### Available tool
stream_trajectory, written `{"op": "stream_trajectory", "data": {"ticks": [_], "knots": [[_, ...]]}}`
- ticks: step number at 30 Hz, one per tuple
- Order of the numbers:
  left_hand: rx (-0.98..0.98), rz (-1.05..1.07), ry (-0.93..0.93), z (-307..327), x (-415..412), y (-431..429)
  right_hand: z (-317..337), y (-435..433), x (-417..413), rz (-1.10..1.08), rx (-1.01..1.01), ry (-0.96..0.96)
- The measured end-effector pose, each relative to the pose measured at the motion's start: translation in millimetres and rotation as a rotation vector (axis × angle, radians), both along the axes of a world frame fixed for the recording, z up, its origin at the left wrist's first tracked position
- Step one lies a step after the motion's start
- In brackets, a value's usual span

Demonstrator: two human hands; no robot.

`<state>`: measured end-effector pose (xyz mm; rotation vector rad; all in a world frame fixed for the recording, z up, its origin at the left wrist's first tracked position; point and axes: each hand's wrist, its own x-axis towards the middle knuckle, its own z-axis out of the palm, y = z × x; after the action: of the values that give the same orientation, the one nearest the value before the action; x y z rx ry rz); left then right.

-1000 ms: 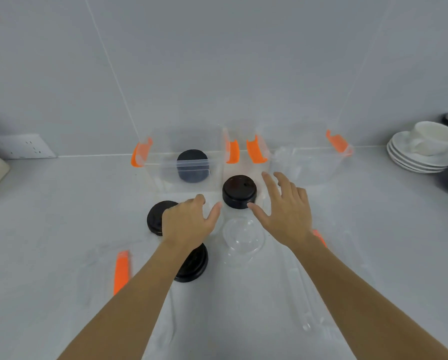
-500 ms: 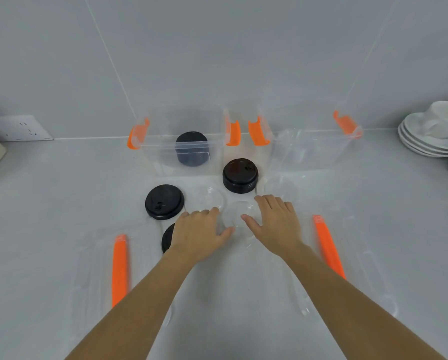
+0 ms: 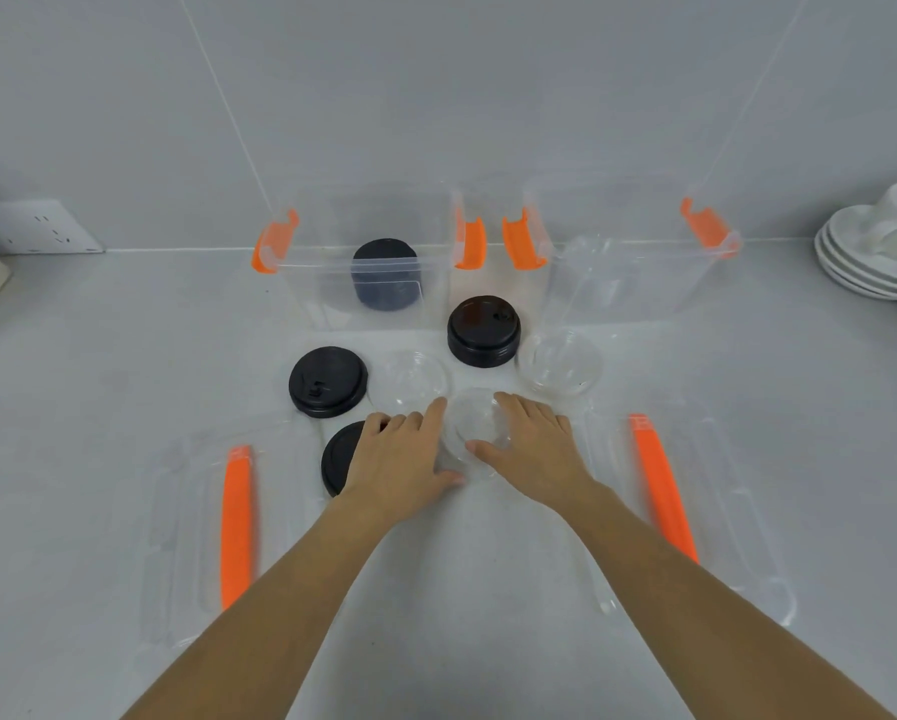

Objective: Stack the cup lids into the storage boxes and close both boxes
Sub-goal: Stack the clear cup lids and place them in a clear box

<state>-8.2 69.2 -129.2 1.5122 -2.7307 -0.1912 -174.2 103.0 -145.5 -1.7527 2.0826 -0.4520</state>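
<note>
Two clear storage boxes with orange clips stand open at the back: the left box (image 3: 300, 283) holds a stack of black lids (image 3: 385, 275), the right box (image 3: 695, 283) looks bare. On the counter lie a black lid stack (image 3: 483, 331), a single black lid (image 3: 327, 381), another black lid (image 3: 339, 457) partly under my left hand (image 3: 402, 457), and clear dome lids (image 3: 416, 379) (image 3: 560, 362). My left hand and my right hand (image 3: 532, 444) clasp a clear dome lid (image 3: 476, 426) from both sides.
Two clear box covers with orange strips lie flat: the left cover (image 3: 186, 522) and the right cover (image 3: 721, 491). A stack of white saucers with a cup (image 3: 877, 252) stands at the far right. A wall socket (image 3: 35, 226) is at the left.
Both hands have drawn back from the black lid stack toward me and closed in around the clear dome lid. The view has tilted so the boxes sit lower in frame.
</note>
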Motion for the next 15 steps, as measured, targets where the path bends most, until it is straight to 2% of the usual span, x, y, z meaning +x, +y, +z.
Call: {"op": "stream_trajectory", "data": {"ticks": [6, 11, 13, 15], "knots": [[0.114, 0.024, 0.128, -0.2, 1.0, 0.7, 0.7, 2.0, 6.3, 0.029, 0.032, -0.072], [0.327, 0.201, 0.315, 6.3, -3.1, -2.2, 1.8, 2.2, 11.9, 0.038, 0.042, -0.106], [0.358, 0.274, 0.312, 6.5, -6.9, -4.2, 2.3, 1.1, 14.7, 0.031, 0.055, -0.107], [0.346, 0.270, 0.213, 7.3, -10.8, -6.3, 3.3, 0.0, 15.8, 0.016, 0.073, -0.125]]}}
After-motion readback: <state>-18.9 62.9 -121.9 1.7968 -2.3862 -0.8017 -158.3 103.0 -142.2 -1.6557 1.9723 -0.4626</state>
